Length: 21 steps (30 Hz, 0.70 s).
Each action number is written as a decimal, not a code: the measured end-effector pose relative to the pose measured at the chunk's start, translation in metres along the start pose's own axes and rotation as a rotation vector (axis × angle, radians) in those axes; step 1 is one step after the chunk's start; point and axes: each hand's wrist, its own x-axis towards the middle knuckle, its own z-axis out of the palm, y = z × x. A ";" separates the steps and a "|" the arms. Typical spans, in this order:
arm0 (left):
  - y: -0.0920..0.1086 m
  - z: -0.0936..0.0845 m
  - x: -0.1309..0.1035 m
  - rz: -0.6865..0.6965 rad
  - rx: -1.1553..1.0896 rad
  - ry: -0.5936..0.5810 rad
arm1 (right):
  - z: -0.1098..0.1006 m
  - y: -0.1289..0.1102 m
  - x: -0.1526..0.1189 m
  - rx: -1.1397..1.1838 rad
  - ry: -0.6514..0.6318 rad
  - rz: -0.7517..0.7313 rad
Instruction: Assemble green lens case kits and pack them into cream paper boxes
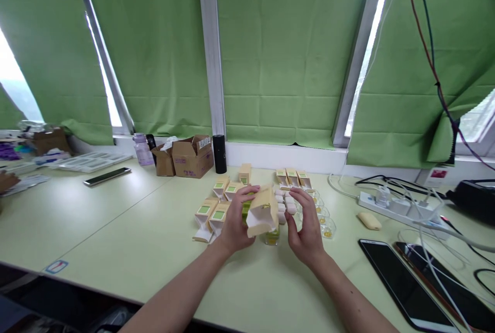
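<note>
My left hand (236, 223) grips a small kraft-coloured carton (263, 210), tilted with an open white-lined end toward me. My right hand (308, 230) is beside it, fingers apart and curved, close to a cluster of pale rounded blocks (290, 208); no hold on them is visible. Below the carton shows a small green-tinted clear container (272, 237), partly covered. More cartons with green labels (218, 215) stand left of my left hand, some with flaps open. Clear plastic cups with yellow centres (327, 227) form a row beyond my right hand.
Three cartons (292, 178) stand at the back. Brown cardboard boxes (193, 156) and a black cylinder (219, 154) are by the wall. On the right are a power strip (398, 211), cables, a tablet (402, 281) and a beige case (369, 220). A phone (107, 177) lies left.
</note>
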 end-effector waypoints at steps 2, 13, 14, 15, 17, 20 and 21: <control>-0.002 0.001 -0.002 -0.107 -0.034 0.032 | 0.000 0.000 -0.001 0.007 0.000 0.001; -0.008 0.011 -0.007 -0.622 -0.548 0.029 | 0.000 -0.004 0.001 0.058 0.007 0.068; -0.008 0.012 -0.006 -0.648 -0.594 0.016 | 0.000 -0.005 0.001 0.066 0.002 0.075; -0.008 0.012 -0.005 -0.672 -0.641 0.013 | 0.000 -0.005 0.001 0.075 -0.006 0.079; -0.009 0.013 -0.004 -0.712 -0.720 0.026 | 0.000 -0.006 0.000 0.095 -0.032 0.080; -0.011 0.015 -0.004 -0.773 -0.783 0.052 | 0.000 -0.006 -0.001 0.120 -0.092 0.075; -0.011 0.015 -0.004 -0.792 -0.792 0.055 | 0.000 -0.006 -0.001 0.126 -0.112 0.076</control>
